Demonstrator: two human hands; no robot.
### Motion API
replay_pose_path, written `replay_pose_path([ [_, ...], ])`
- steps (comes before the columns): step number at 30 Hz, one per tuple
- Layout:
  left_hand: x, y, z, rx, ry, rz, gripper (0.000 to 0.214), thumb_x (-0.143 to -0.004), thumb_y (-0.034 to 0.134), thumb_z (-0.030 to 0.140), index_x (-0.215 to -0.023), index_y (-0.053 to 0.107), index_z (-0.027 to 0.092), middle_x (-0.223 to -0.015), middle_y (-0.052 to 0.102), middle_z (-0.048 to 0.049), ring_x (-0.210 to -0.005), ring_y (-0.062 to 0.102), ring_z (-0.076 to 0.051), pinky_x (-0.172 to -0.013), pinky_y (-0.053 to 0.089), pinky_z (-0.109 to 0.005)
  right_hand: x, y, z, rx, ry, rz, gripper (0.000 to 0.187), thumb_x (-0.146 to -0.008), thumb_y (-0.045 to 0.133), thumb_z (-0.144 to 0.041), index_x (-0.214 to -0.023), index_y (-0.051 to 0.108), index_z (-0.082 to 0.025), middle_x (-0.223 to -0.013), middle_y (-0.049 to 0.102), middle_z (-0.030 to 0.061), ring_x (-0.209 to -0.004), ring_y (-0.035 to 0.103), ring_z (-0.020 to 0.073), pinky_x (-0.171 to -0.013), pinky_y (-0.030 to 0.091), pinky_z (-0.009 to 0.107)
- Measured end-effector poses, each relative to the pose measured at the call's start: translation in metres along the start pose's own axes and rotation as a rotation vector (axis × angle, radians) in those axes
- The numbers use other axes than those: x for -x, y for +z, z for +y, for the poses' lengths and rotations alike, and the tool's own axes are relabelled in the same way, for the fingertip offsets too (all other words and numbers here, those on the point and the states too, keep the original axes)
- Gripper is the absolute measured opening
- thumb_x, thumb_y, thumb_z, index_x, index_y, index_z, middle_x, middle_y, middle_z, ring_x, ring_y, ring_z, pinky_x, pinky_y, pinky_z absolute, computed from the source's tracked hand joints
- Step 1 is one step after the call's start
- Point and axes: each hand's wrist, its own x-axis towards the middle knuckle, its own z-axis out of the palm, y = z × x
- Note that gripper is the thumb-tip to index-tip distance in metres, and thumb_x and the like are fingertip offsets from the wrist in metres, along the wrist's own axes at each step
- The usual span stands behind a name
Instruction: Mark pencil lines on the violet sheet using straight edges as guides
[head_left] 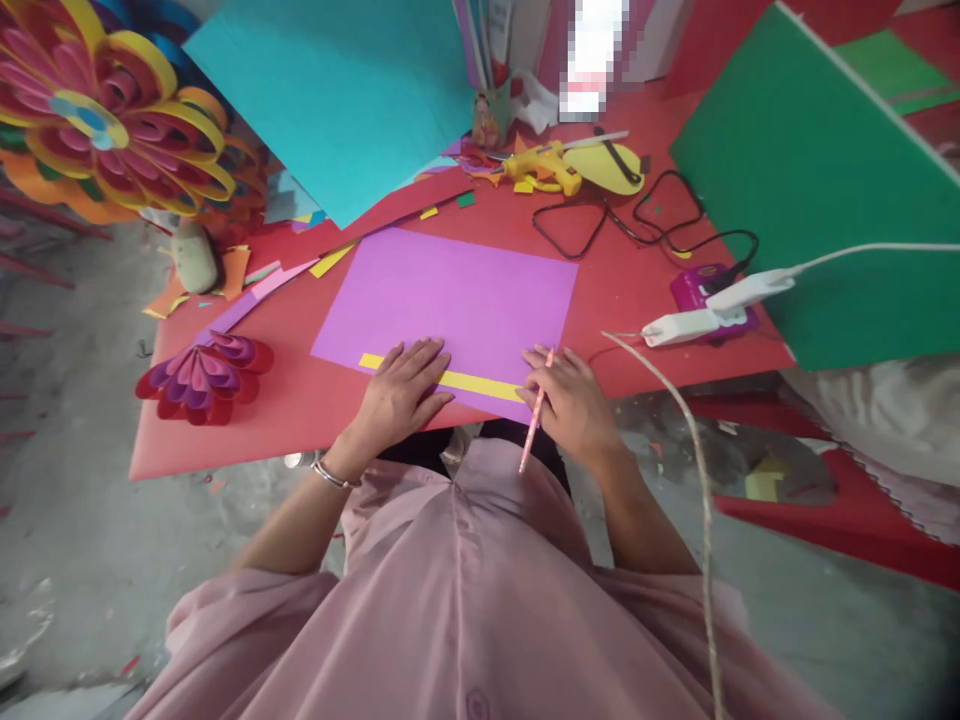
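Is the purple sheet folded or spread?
Spread: the purple sheet lies flat on the red table, far corners showing, no crease visible.

Open room above the purple sheet (465, 290), with yellow glue gun (550, 167) and black cord (605, 206) beyond its far edge

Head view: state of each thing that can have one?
Purple sheet: flat on table
Yellow strip: across purple sheet, partly covered
Left hand: palm down over yellow strip
Pencil: held, slanted
Right hand: grip closed on pencil
Glue gun: lying down, unheld
Socket block: black plug apparently inserted; power unclear
Paper flower: petals curled
Bracelet: worn
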Motion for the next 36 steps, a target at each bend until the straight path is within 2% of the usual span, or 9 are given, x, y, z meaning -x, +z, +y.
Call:
replay_pose_path([
  [4, 0.0, -0.006, -0.012, -0.013, -0.001, 0.036, 0.046, -0.109, 0.05, 0.047, -0.146, 0.064, 0.023, -0.159, 0.056, -0.0127, -0.149, 0.052, -0.032, -0.125, 0.037, -0.056, -0.031, 0.003, 0.014, -0.021, -0.058, -0.04, 0.006, -0.102, 0.06, -0.024, -0.104, 0.065, -0.022, -0.145, 0.069, 0.012, -0.144, 0.058, 0.0293, -0.123, 0.039, 0.057],
  [7, -0.006, -0.011, -0.024, 0.025, 0.027, 0.071, 0.039, -0.109, 0.053, 0.045, -0.136, 0.071, 0.024, -0.151, 0.064, -0.0125, -0.141, 0.058, -0.032, -0.117, 0.044, -0.053, -0.049, 0.005, 0.026, -0.091, -0.085, -0.024, 0.003, -0.096, 0.068, -0.024, -0.097, 0.066, -0.025, -0.141, 0.072, 0.009, -0.14, 0.062, 0.0296, -0.122, 0.042, 0.058],
  [10, -0.011, -0.011, -0.034, 0.072, 0.067, 0.098, 0.035, -0.107, 0.056, 0.045, -0.127, 0.076, 0.025, -0.144, 0.069, -0.0117, -0.133, 0.063, -0.031, -0.111, 0.048, -0.051, -0.054, 0.006, 0.035, -0.167, -0.109, -0.002, 0.009, -0.091, 0.074, -0.024, -0.09, 0.066, -0.027, -0.139, 0.074, 0.0067, -0.139, 0.063, 0.0301, -0.12, 0.045, 0.059],
  [15, -0.012, -0.005, -0.042, 0.111, 0.113, 0.17, 0.028, -0.106, 0.06, 0.04, -0.122, 0.078, 0.027, -0.142, 0.07, -0.0108, -0.131, 0.064, -0.029, -0.11, 0.049, -0.052, -0.05, 0.005, 0.037, -0.198, -0.123, 0.008, 0.01, -0.089, 0.076, -0.024, -0.089, 0.067, -0.027, -0.138, 0.074, 0.0062, -0.14, 0.063, 0.0302, -0.121, 0.046, 0.062],
  [19, -0.001, -0.011, -0.044, 0.144, 0.101, 0.205, 0.026, -0.103, 0.066, 0.039, -0.124, 0.076, 0.027, -0.146, 0.066, -0.0112, -0.139, 0.06, -0.029, -0.116, 0.047, -0.053, -0.048, 0.002, 0.031, -0.168, -0.115, -0.01, 0.011, -0.089, 0.077, -0.025, -0.091, 0.066, -0.026, -0.141, 0.072, 0.0081, -0.142, 0.06, 0.0319, -0.121, 0.046, 0.062],
  [25, 0.031, -0.036, -0.061, 0.131, 0.073, 0.237, 0.034, -0.096, 0.072, 0.033, -0.129, 0.072, 0.027, -0.138, 0.069, -0.0126, -0.134, 0.063, -0.032, -0.111, 0.051, -0.055, -0.021, -0.01, 0.013, -0.155, -0.04, 0.208, 0.009, -0.094, 0.072, -0.022, -0.093, 0.065, -0.028, -0.126, 0.079, 0.005, -0.124, 0.073, 0.0287, -0.108, 0.057, 0.053],
  [29, 0.044, -0.039, -0.073, 0.161, 0.079, 0.2, 0.035, -0.096, 0.068, 0.029, -0.131, 0.07, 0.029, -0.139, 0.07, -0.0105, -0.13, 0.067, -0.031, -0.11, 0.053, -0.054, 0.003, -0.009, 0.008, -0.215, -0.002, 0.314, 0.015, -0.094, 0.071, -0.018, -0.098, 0.063, -0.029, -0.116, 0.082, 0.0033, -0.111, 0.078, 0.0251, -0.099, 0.061, 0.046],
  [33, 0.043, -0.036, -0.076, 0.166, 0.084, 0.191, 0.032, -0.097, 0.069, 0.028, -0.128, 0.071, 0.029, -0.138, 0.071, -0.0093, -0.129, 0.068, -0.03, -0.111, 0.052, -0.054, 0.008, -0.003, 0.007, -0.119, -0.054, 0.255, 0.016, -0.092, 0.072, -0.018, -0.095, 0.06, -0.028, -0.121, 0.081, 0.0051, -0.117, 0.075, 0.0282, -0.101, 0.057, 0.051],
  [36, 0.039, -0.034, -0.077, 0.159, 0.075, 0.197, 0.028, -0.097, 0.069, 0.027, -0.125, 0.073, 0.03, -0.137, 0.072, -0.008, -0.128, 0.068, -0.03, -0.11, 0.053, -0.052, 0.001, -0.003, 0.004, -0.084, -0.017, 0.228, 0.016, -0.094, 0.073, -0.02, -0.097, 0.059, -0.028, -0.127, 0.079, 0.0061, -0.122, 0.073, 0.029, -0.103, 0.055, 0.053],
])
